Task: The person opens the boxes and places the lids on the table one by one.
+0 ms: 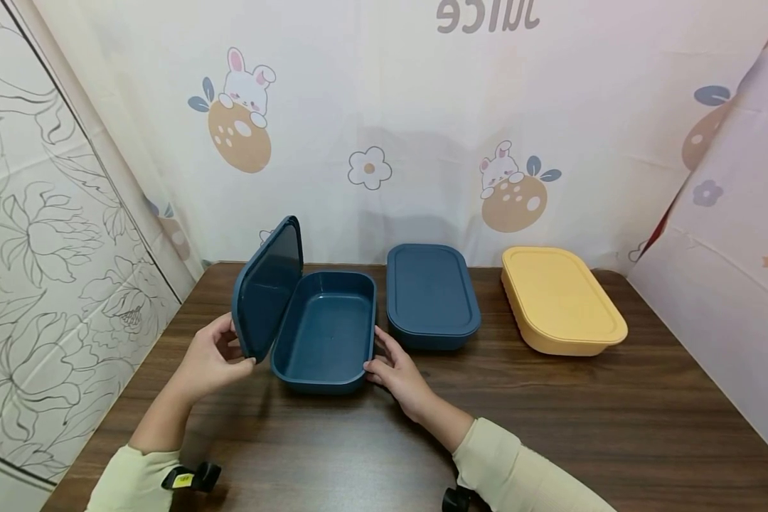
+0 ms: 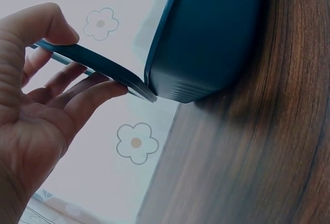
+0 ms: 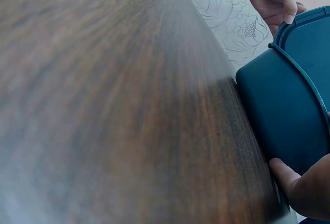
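Note:
A teal lunch box (image 1: 323,338) stands uncovered on the table, with nothing visible inside. Its lid (image 1: 269,291) is tilted up along the box's left side, its lower edge close to the rim. My left hand (image 1: 212,359) pinches the lid's near left edge; the left wrist view has the thumb on one face of the lid (image 2: 98,62) and the fingers against the other. At the near right corner of the box, my right hand (image 1: 398,373) grips the wall. Low on that wall in the right wrist view lies the right thumb (image 3: 283,172).
A closed dark blue lunch box (image 1: 432,291) stands just right of the uncovered one. Farther right is a closed yellow lunch box (image 1: 563,299). Behind the brown wooden table (image 1: 550,427) hangs a printed curtain (image 1: 422,107), and a flower-patterned panel (image 1: 38,249) rises on the left.

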`<state>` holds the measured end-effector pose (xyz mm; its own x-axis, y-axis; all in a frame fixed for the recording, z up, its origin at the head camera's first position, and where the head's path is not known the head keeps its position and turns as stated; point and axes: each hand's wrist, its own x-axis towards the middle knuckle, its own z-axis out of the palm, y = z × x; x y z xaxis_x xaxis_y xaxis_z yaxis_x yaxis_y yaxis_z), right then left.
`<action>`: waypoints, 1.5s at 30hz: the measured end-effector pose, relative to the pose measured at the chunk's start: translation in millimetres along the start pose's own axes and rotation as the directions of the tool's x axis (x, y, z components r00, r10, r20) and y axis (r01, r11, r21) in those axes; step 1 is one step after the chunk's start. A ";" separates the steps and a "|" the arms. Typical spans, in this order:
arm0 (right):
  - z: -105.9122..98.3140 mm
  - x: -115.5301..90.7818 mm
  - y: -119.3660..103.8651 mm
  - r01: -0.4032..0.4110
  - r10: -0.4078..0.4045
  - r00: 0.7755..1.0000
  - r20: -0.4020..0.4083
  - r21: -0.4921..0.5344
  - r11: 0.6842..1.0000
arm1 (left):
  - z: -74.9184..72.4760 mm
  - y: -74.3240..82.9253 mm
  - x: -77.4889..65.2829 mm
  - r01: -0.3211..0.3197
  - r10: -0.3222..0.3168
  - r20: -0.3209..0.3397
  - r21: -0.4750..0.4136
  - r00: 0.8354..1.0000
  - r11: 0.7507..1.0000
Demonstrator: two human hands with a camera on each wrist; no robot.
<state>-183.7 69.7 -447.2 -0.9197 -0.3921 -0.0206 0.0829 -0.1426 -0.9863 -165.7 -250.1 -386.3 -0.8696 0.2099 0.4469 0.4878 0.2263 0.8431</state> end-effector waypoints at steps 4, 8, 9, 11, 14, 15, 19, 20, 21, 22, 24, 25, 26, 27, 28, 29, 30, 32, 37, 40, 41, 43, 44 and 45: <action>0.2 0.2 -0.5 -0.001 0.001 1.000 -0.005 0.000 1.000 | -0.9 -0.8 -0.1 -0.011 0.011 -0.004 -0.052 1.000 0.999; 0.0 0.3 -1.0 0.001 -0.001 1.000 -0.009 -0.008 1.000 | -1.8 -2.2 -0.3 -0.031 0.030 -0.010 -0.109 1.000 0.994; 0.0 0.2 -1.2 0.002 -0.002 1.000 -0.009 -0.011 1.000 | -2.1 -2.7 -0.4 -0.037 0.035 -0.012 -0.126 0.999 0.991; -0.3 0.0 -1.4 0.003 -0.003 1.000 -0.009 -0.016 1.000 | -2.8 -3.7 -0.6 -0.045 0.043 -0.018 -0.155 0.999 0.987; -0.7 -0.6 -1.9 0.007 -0.007 1.000 -0.006 -0.023 1.000 | -4.3 -4.4 -1.2 -0.047 0.043 -0.023 -0.190 0.999 0.981; -0.9 -0.7 -2.0 0.010 -0.010 1.000 -0.004 -0.026 1.000 | -4.8 -4.3 -1.4 -0.043 0.039 -0.024 -0.194 0.999 0.980; -1.7 -0.3 -2.7 0.018 -0.018 1.000 0.007 -0.036 0.999 | -6.4 -3.3 -2.8 -0.009 0.001 -0.038 -0.186 0.999 0.983; -1.8 -0.1 -2.9 0.019 -0.018 1.000 0.009 -0.039 0.999 | -6.7 -3.1 -3.1 0.001 -0.009 -0.044 -0.179 0.999 0.984; -1.9 0.1 -3.0 0.019 -0.018 1.000 0.010 -0.041 0.999 | -6.9 -2.9 -3.3 0.010 -0.019 -0.051 -0.178 0.999 0.984; -2.0 0.2 -3.2 0.018 -0.018 1.000 0.011 -0.042 0.999 | -7.2 -2.8 -3.6 0.017 -0.028 -0.057 -0.180 0.998 0.984; -2.0 0.4 -3.4 0.015 -0.015 1.000 0.009 -0.046 0.999 | -7.8 -3.0 -3.9 0.025 -0.038 -0.072 -0.185 0.997 0.982; -1.9 0.4 -3.5 0.015 -0.014 1.000 0.008 -0.047 0.999 | -8.0 -3.1 -4.1 0.025 -0.040 -0.077 -0.194 0.996 0.981; -1.8 0.3 -3.5 0.014 -0.013 1.000 0.008 -0.048 0.999 | -8.3 -3.4 -4.2 0.020 -0.038 -0.082 -0.205 0.996 0.978; -1.7 0.3 -3.5 0.013 -0.013 1.000 0.007 -0.048 0.999 | -8.5 -3.6 -4.2 0.014 -0.034 -0.087 -0.218 0.996 0.976; -1.6 0.1 -3.5 0.013 -0.013 1.000 0.005 -0.049 0.999 | -8.6 -3.9 -4.3 0.007 -0.028 -0.091 -0.228 0.995 0.974; -1.5 0.1 -3.4 0.013 -0.013 1.000 0.005 -0.049 0.999 | -8.8 -4.2 -4.3 -0.002 -0.022 -0.096 -0.238 0.995 0.971; -1.3 0.1 -3.3 0.013 -0.013 1.000 0.004 -0.049 0.999 | -8.9 -4.5 -4.3 -0.010 -0.015 -0.099 -0.249 0.995 0.969; -1.1 0.1 -3.0 0.015 -0.015 1.000 0.004 -0.050 0.999 | -9.0 -5.1 -4.3 -0.026 -0.004 -0.107 -0.268 0.994 0.963; -0.9 0.2 -2.2 0.016 -0.016 1.000 0.005 -0.055 0.998 | -9.3 -7.0 -3.8 -0.039 0.001 -0.124 -0.301 0.992 0.953; -1.1 0.2 -1.8 0.018 -0.017 1.000 0.007 -0.059 0.998 | -9.6 -8.2 -3.6 -0.045 0.004 -0.125 -0.328 0.992 0.944; -1.1 0.1 -1.8 0.019 -0.018 1.000 0.008 -0.060 0.998 | -9.7 -8.7 -3.7 -0.047 0.004 -0.127 -0.334 0.992 0.941; -1.2 0.1 -1.8 0.021 -0.020 1.000 0.009 -0.061 0.998 | -9.9 -9.7 -4.0 -0.047 0.000 -0.134 -0.344 0.991 0.938; -1.3 0.1 -1.8 0.022 -0.021 1.000 0.009 -0.062 0.998 | -9.9 -10.3 -4.0 -0.045 -0.004 -0.140 -0.348 0.990 0.936; -1.3 0.2 -1.8 0.022 -0.022 1.000 0.010 -0.062 0.998 | -9.8 -10.9 -4.0 -0.045 -0.008 -0.145 -0.353 0.989 0.935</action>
<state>-184.5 71.0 -445.6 -0.9173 -0.3983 0.0026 0.0384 -0.0950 -0.9947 -168.2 -262.8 -394.3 -0.8751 0.0680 0.4792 0.4680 -0.1336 0.8736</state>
